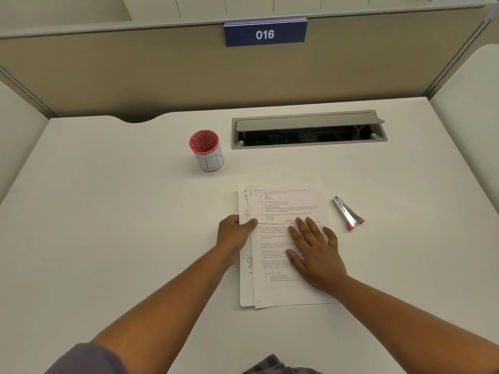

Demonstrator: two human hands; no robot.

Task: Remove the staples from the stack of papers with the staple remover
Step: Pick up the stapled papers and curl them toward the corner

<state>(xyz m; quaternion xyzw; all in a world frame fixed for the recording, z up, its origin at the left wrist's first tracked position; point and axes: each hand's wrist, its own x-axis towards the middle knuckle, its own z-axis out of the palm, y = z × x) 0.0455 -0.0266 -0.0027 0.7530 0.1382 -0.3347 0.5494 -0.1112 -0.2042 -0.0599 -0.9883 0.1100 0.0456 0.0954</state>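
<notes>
A stack of printed papers (280, 206) lies on the white desk (121, 211), its sheets slightly fanned at the left edge. My left hand (233, 233) grips that left edge, thumb on top. My right hand (314, 249) rests flat on the top sheet with fingers spread. The staple remover (347, 213), silver with pink tips, lies on the desk just right of the papers, untouched. No staple is visible at this distance.
A pink pen cup (206, 151) with a white label stands behind the papers to the left. An open grey cable tray (309, 130) is set into the desk at the back. Beige partition walls with a blue "016" sign (265, 33) surround the desk.
</notes>
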